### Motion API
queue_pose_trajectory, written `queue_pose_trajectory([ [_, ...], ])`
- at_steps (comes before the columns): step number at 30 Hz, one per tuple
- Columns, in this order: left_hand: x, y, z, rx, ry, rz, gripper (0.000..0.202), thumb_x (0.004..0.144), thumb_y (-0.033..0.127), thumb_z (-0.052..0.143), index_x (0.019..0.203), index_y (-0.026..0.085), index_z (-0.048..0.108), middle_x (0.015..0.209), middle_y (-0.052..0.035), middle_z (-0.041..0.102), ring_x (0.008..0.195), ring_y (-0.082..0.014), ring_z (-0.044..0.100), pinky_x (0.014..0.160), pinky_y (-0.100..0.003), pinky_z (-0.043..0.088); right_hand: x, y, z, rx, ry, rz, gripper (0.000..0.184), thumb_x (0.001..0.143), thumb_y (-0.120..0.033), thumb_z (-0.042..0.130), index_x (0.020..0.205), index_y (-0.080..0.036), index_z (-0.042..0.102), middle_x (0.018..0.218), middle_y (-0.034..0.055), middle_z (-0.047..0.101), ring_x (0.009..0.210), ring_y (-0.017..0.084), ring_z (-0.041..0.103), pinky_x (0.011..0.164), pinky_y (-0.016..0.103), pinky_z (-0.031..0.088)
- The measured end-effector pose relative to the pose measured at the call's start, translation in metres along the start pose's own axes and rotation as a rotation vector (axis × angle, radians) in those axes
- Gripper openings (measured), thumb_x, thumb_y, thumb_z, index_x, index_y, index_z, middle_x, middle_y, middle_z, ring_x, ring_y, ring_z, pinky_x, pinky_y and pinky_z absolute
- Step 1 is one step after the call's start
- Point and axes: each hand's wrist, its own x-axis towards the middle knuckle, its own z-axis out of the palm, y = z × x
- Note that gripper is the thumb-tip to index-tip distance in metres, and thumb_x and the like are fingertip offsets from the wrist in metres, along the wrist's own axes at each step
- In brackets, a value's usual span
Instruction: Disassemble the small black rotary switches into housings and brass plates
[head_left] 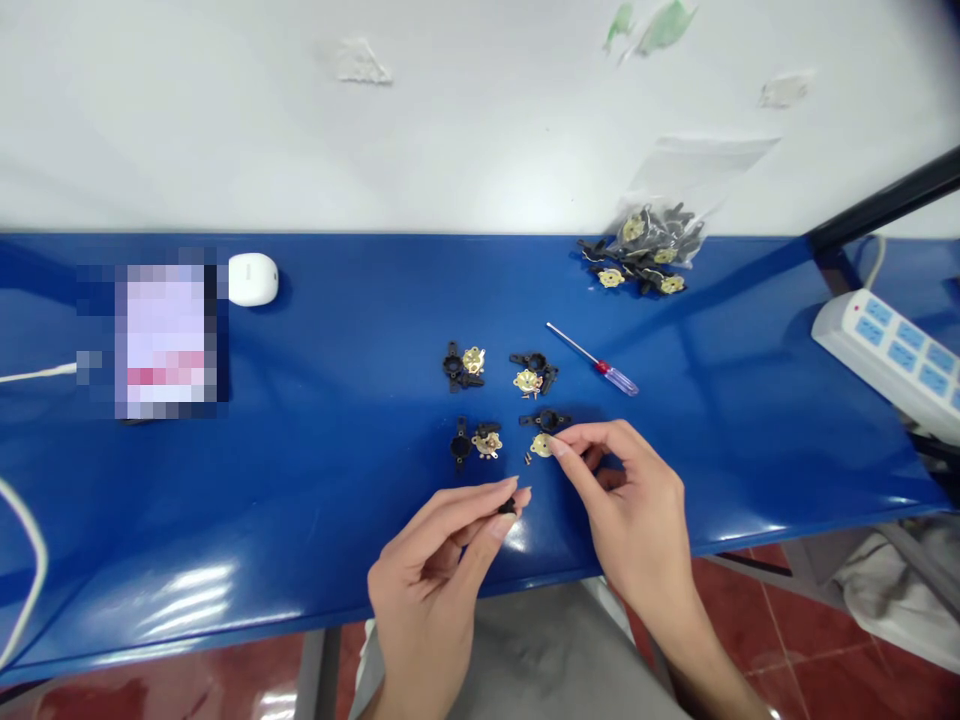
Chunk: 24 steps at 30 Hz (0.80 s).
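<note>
Pixelated item (166, 340): blurred out, kind unreadable. Small black part (508, 507): partly hidden within left hand (427, 590). Power strip (892, 360): cut off by right picture edge.

Gap between the screwdriver (592, 358) and plastic bag (660, 235)

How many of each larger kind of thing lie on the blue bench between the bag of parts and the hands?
Brass plates: 4
Clusters of black plastic parts: 4
Screwdrivers: 1
Total: 9
</note>
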Motion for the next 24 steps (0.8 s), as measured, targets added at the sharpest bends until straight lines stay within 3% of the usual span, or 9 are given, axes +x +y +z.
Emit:
queue_pose_trajectory([
  [5, 0.001, 0.0, 0.001, -0.004, 0.006, -0.002, 0.031, 0.104, 0.011, 0.084, 0.118, 0.036, 0.096, 0.112, -0.001, 0.092, 0.101, -0.0177, 0.091, 0.095, -0.02, 0.073, 0.003, 0.001, 0.003, -0.026, 0.023, -0.012, 0.016, 0.11, -0.041, 0.078, 0.101, -0.03, 0.085, 0.097, -0.0023, 0.08, 0.08, 0.017, 0.07, 0.069, 0.03, 0.056],
  [9, 0.001, 0.0, 0.0, -0.009, 0.017, 0.0, 0.031, 0.103, 0.011, 0.084, 0.118, 0.036, 0.096, 0.111, -0.0011, 0.093, 0.1, -0.0183, 0.091, 0.093, -0.021, 0.073, -0.006, 0.014, -0.011, -0.137, 0.25, -0.009, 0.027, 0.117, -0.045, 0.065, 0.113, -0.024, 0.08, 0.101, 0.003, 0.08, 0.086, 0.02, 0.073, 0.075, 0.032, 0.055],
  [11, 0.001, 0.0, -0.001, -0.009, 0.016, -0.002, 0.031, 0.103, 0.011, 0.084, 0.119, 0.035, 0.096, 0.11, -0.0018, 0.093, 0.099, -0.0196, 0.092, 0.092, -0.023, 0.074, -0.011, 0.023, -0.022, -0.246, 0.361, -0.014, 0.032, 0.119, -0.047, 0.059, 0.106, -0.021, 0.073, 0.09, 0.0029, 0.074, 0.077, 0.019, 0.067, 0.072, 0.033, 0.048],
  [15, 0.002, 0.0, 0.0, -0.007, 0.004, -0.003, 0.03, 0.104, 0.011, 0.083, 0.118, 0.034, 0.096, 0.111, -0.0029, 0.092, 0.1, -0.0211, 0.092, 0.093, -0.027, 0.076, -0.012, 0.033, -0.032, -0.455, 0.18, -0.093, 0.045, 0.117, -0.053, 0.059, 0.082, -0.024, 0.059, 0.067, -0.0018, 0.059, 0.059, 0.017, 0.051, 0.064, 0.035, 0.033],
  [19, 0.002, 0.0, 0.001, -0.013, 0.01, -0.009, 0.028, 0.103, 0.011, 0.085, 0.118, 0.032, 0.096, 0.112, -0.0035, 0.092, 0.099, -0.0204, 0.092, 0.097, -0.026, 0.075, -0.003, 0.035, -0.026, -0.591, 0.028, -0.187, 0.045, 0.119, -0.048, 0.055, 0.081, -0.023, 0.057, 0.072, 0.0014, 0.06, 0.062, 0.018, 0.049, 0.062, 0.037, 0.02],
  [24, 0.001, 0.0, 0.003, -0.05, 0.026, -0.007, 0.028, 0.102, 0.011, 0.085, 0.117, 0.031, 0.096, 0.11, -0.0037, 0.093, 0.099, -0.0199, 0.092, 0.097, -0.025, 0.075, 0.002, 0.042, -0.029, -0.607, -0.065, -0.276, 0.043, 0.121, -0.042, 0.052, 0.083, -0.024, 0.057, 0.072, 0.0018, 0.057, 0.064, 0.019, 0.049, 0.061, 0.037, 0.018],
])
